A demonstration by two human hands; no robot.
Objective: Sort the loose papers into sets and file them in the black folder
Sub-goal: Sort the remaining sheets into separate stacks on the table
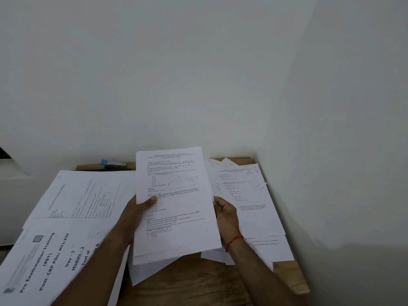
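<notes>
A wooden counter is covered at left by spread printed papers and at right by a looser heap. Between them a sheaf of sheets is held raised, gripped at its left edge by the left hand and at its right edge by the right hand. A stapler is seen at the back edge.

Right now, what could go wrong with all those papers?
1. The held stack is fanned unevenly at the bottom and gripped only at its sides by the left hand and right hand. Lower sheets could slip out.
2. The messy pile on the right lies close beside it, so sets might get mixed.
3. The cover sheet seems to hang past the table edge and may slide off.
</notes>
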